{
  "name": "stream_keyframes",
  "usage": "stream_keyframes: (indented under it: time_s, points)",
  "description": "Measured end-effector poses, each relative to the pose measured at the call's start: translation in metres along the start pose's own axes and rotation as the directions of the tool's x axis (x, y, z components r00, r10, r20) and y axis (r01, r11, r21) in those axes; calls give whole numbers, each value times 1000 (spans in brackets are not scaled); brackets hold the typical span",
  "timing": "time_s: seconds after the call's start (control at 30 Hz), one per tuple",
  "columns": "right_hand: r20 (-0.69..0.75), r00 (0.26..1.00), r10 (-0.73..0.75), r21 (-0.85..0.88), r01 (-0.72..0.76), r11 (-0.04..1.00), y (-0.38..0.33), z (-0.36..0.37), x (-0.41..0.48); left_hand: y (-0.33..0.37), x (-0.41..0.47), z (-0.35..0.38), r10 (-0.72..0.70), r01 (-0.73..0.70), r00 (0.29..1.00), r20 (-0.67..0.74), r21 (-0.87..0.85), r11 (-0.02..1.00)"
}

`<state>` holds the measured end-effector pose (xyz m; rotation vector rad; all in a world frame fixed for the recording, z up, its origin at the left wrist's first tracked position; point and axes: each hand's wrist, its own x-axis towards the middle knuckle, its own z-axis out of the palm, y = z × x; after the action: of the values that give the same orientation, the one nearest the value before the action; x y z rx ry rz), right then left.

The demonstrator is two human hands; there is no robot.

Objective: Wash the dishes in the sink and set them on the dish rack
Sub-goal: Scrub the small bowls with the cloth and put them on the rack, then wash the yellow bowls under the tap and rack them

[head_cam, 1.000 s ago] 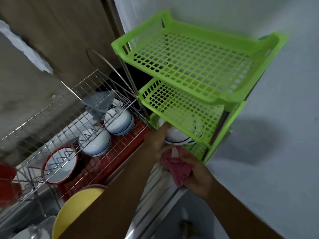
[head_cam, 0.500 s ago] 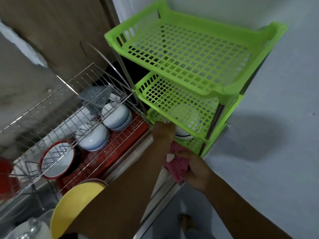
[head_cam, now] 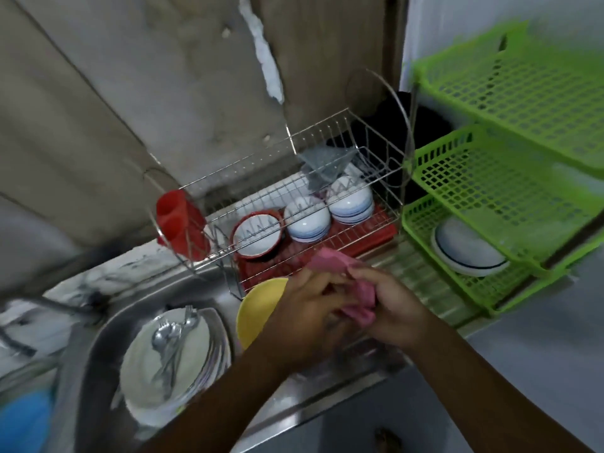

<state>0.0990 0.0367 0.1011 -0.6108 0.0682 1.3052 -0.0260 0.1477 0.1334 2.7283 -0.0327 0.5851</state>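
Observation:
Both hands meet over the steel drainboard, wrapped in a pink cloth (head_cam: 356, 289). My left hand (head_cam: 307, 308) and my right hand (head_cam: 389, 305) both grip it. In the sink (head_cam: 98, 348) lies a stack of white plates (head_cam: 183, 377) with several forks and spoons (head_cam: 173, 338) on top. A yellow bowl (head_cam: 258, 308) sits just left of my hands. The wire dish rack (head_cam: 294, 197) holds a red-rimmed bowl (head_cam: 256, 235) and two white bowls with blue stripes (head_cam: 330, 215). A white bowl (head_cam: 467, 253) rests upside down on the lowest shelf of the green plastic rack (head_cam: 510, 178).
A red utensil cup (head_cam: 178, 223) hangs at the wire rack's left end. A grey cloth (head_cam: 327, 163) drapes over the rack's top tier. A blue object (head_cam: 23, 423) shows at the lower left. The wall stands close behind the rack.
My left hand let go of the white bowl on the green rack's lowest shelf and came back to the cloth. The view swung left, bringing the sink and plates into sight.

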Motion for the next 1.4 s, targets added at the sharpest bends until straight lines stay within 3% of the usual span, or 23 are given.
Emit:
stream_keyframes:
  time_s: [0.13, 0.23, 0.4, 0.5, 0.57, 0.73, 0.8, 0.93, 1.03, 1.13, 1.23, 1.4]
  points:
    - [37, 999, 5, -61, -2, 998, 51, 51, 4, -1, -43, -23, -187, 208, 965, -185, 101, 973]
    - [11, 1000, -26, -94, 27, 995, 96, 82, -1, 7, -80, -45, -468, 467, 856, -219, -59, 882]
    - [-11, 998, 68, -61, -69, 996, 151, 102, -15, 10, -131, -67, -452, 437, 850, -269, -117, 892]
    - [-14, 999, 42, -25, -42, 999, 177, 112, -21, 6, -149, -72, -432, 453, 842, -324, -10, 891]
    - [-25, 1000, -15, -65, 14, 998, 189, 118, -26, 5, -155, -75, -493, 509, 807, -325, -38, 860]
    - [-106, 991, -81, -156, 64, 986, 178, 117, -22, 0, -149, -85, -495, 441, 861, -116, -315, 840]
    - [-141, 985, -103, -162, 80, 984, 159, 113, -12, -9, -144, -93, -541, 463, 838, -72, -432, 774]
    - [-285, 941, -182, -124, 152, 981, 109, 100, 5, -50, -124, -100, -742, 648, 645, -180, -385, 657]
    - [-285, 937, -202, -181, 155, 971, 74, 92, 17, -88, -108, -70, -859, 844, 511, 40, -216, 492]
    - [-252, 947, -200, -224, 143, 964, 64, 86, 24, -103, -110, -45, -909, 922, 382, 169, -142, 361]
    - [-213, 960, -181, -238, 128, 963, 53, 72, 30, -107, -105, -27, -905, 922, 386, 180, -40, 386]
    - [-171, 972, -159, -215, 121, 969, 51, 51, 33, -99, -99, -32, -898, 900, 435, 66, -49, 433]
